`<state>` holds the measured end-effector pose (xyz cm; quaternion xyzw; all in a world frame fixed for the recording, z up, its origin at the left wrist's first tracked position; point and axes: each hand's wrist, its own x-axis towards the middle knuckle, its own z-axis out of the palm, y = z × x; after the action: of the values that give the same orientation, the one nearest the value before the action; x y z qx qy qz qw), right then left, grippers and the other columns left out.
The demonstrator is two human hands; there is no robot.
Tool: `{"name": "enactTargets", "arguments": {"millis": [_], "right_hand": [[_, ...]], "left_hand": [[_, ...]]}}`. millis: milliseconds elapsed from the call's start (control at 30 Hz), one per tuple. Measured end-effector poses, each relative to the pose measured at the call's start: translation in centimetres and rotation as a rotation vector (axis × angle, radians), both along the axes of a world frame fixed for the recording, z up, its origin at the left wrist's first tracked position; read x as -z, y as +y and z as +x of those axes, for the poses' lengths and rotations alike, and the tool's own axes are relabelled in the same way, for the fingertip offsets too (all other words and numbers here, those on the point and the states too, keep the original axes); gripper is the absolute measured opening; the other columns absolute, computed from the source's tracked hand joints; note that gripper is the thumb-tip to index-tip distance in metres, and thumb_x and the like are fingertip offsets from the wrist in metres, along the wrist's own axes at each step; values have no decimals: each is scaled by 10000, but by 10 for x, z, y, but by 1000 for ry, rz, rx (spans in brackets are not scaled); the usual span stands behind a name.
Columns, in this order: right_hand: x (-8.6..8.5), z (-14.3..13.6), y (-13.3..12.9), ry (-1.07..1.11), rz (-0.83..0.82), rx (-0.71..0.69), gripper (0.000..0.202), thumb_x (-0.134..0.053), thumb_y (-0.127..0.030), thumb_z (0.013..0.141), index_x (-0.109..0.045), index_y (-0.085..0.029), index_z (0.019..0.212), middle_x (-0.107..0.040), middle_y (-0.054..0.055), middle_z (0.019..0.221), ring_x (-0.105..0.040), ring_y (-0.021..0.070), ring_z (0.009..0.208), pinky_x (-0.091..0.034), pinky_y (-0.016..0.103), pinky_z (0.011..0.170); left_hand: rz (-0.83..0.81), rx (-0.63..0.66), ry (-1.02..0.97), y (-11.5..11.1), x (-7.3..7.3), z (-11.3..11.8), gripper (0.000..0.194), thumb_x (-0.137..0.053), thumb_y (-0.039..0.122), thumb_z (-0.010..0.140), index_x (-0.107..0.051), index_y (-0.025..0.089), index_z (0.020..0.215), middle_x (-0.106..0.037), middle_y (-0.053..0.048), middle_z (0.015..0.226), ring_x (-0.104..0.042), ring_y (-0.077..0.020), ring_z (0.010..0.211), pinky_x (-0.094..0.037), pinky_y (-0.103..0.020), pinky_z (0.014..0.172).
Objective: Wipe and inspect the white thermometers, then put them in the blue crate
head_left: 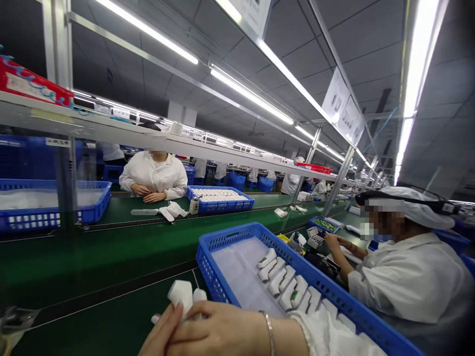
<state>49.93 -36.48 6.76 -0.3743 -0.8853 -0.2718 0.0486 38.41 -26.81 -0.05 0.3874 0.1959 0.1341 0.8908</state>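
Observation:
At the bottom centre, a white plastic housing point(181, 292) stands up out of my two hands, over the green work surface. My left hand point(160, 332) has its fingers closed on the housing's near side. Over it reaches my right hand point(213, 329), with a bracelet at the wrist, its fingers curled against the same housing. A second rounded white end point(199, 295) shows just behind the right fingers; I cannot tell whether it belongs to the same part. The lower part of the housing is hidden by my fingers.
A blue crate point(256, 232) with rows of white housings point(284, 277) stands right of my hands, under my right forearm. A green conveyor belt point(148, 252) runs across ahead. A co-worker point(415, 277) sits at right, another person point(156, 173) opposite, beside another blue crate point(222, 205).

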Motion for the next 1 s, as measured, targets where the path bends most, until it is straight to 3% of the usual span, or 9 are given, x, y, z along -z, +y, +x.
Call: {"name": "enactTargets", "arguments": {"millis": [100, 200, 333, 400, 500, 600, 700, 800, 1000], "right_hand": [[-2, -21, 18, 65, 85, -60, 132, -486, -226, 908, -607, -265, 876, -689, -39, 991, -601, 100, 952, -454, 241, 804], [-5, -27, 42, 318, 144, -29, 142, -505, -307, 885, -582, -242, 985, -696, 9, 1005, -647, 133, 813, -474, 243, 658], [-5, -35, 71, 1209, -151, 287, 655, -727, -400, 676, -462, -241, 1253, -673, 24, 855, -622, 167, 608, -483, 262, 519], [4, -43, 76, 1568, -358, 344, 708, -719, -425, 685, -411, -229, 1291, -645, 29, 863, -597, 157, 573, -491, 270, 487], [29, -59, 64, 1869, -515, 175, 622, -633, -397, 792, -365, -253, 1334, -626, 33, 938, -607, 147, 648, -530, 292, 608], [56, -71, 40, 2177, -533, 114, 685, -668, -373, 774, -333, -338, 1371, -627, 25, 1026, -628, 170, 753, -543, 324, 715], [69, -81, 20, 2315, -525, 236, 758, -680, -442, 743, -302, -356, 1395, -581, 44, 1219, -619, 255, 980, -538, 395, 805], [69, -90, 9, 2307, -336, 473, 692, -644, -499, 765, -362, -332, 1374, -423, 25, 1412, -440, 294, 1248, -475, 396, 933], [74, -94, 1, 2065, -69, 573, 627, -595, -555, 784, -423, -305, 1333, -450, 43, 1398, -461, 286, 1239, -467, 377, 951]], "left_hand": [[-70, -132, -9, 16, -14, -17, 483, -728, 311, 707, -576, 209, 1153, -696, -70, 1012, -641, -247, 1007, -563, -270, 770], [-56, -258, -82, 40, -19, -29, 475, -697, 281, 745, -554, 182, 1186, -665, -93, 1096, -663, -224, 937, -566, -290, 788], [24, -498, -90, 64, -24, -41, 468, -670, 260, 774, -512, 221, 1213, -674, -68, 1008, -678, -179, 802, -571, -259, 694], [41, -569, -126, 64, -30, -48, 440, -635, 223, 802, -480, 234, 1215, -674, -53, 963, -673, -152, 779, -559, -230, 679], [31, -483, -230, 56, -40, -57, 456, -598, 216, 831, -400, 254, 1240, -658, -66, 1002, -670, -163, 804, -557, -284, 727], [13, -307, -296, 44, -47, -64, 434, -592, 249, 840, -376, 234, 1215, -610, -105, 1112, -654, -191, 856, -551, -324, 737], [76, -175, -351, 34, -47, -70, 470, -601, 261, 832, -354, 257, 1233, -568, -107, 1184, -628, -154, 727, -538, -297, 597], [177, -112, -416, 24, -43, -72, 601, -657, 251, 792, -318, 308, 1285, -549, -85, 1197, -597, -149, 737, -513, -268, 538], [282, -95, -366, 13, -35, -69, 646, -721, 224, 742, -376, 318, 1280, -569, -4, 949, -538, -89, 708, -480, -215, 592]]}}
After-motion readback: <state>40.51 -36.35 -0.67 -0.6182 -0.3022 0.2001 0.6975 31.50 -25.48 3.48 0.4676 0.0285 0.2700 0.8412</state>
